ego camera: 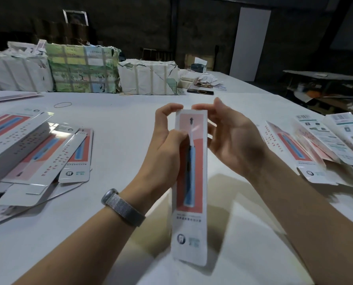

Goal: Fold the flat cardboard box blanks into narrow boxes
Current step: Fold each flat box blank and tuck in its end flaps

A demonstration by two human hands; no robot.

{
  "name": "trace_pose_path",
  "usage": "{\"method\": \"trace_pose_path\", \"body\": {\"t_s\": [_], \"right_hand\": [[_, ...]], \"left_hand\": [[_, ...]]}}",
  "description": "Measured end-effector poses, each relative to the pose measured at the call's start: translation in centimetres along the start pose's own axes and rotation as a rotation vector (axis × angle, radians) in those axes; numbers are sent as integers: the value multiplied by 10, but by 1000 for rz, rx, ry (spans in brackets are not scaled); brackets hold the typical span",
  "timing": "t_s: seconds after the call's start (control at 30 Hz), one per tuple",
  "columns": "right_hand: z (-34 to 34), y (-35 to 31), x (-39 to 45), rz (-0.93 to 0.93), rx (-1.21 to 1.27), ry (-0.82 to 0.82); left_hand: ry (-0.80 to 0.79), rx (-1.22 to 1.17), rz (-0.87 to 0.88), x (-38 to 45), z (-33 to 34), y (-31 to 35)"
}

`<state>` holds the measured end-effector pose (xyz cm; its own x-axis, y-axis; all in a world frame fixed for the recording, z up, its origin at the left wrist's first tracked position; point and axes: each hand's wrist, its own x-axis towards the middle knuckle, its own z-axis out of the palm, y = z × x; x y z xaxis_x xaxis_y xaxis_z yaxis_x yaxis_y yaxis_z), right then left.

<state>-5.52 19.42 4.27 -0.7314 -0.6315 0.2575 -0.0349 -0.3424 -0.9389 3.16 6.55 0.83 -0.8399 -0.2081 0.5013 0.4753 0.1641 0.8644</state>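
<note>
A long narrow white box (191, 223) printed with a blue toothbrush on a red panel stands upright above the table in the middle of the head view. My left hand (165, 138) grips its upper left side, thumb across the front and fingertips curled over the top corner. My right hand (231, 138) is at the upper right side, palm toward the box, fingertips touching the top edge. A pile of flat box blanks (38, 149) lies at the left. More flat blanks (323, 145) lie fanned out at the right.
The work happens on a white table (118, 124). Taped paper-wrapped bundles (83, 68) line its far edge. A rubber band (62, 104) lies far left of centre, a dark phone-like slab (200, 91) and loose papers far right. A dark bench stands beyond the right edge.
</note>
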Motion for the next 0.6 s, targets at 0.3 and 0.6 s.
{"method": "trace_pose_path", "body": {"t_s": [0.3,0.6], "right_hand": [[2,5,2,55,69,-46],[11,-11,-8,-137,-1000,-79]], "left_hand": [[88,-20,-9,3,1,-4],[189,-235,-5,7,-10,-8]]}}
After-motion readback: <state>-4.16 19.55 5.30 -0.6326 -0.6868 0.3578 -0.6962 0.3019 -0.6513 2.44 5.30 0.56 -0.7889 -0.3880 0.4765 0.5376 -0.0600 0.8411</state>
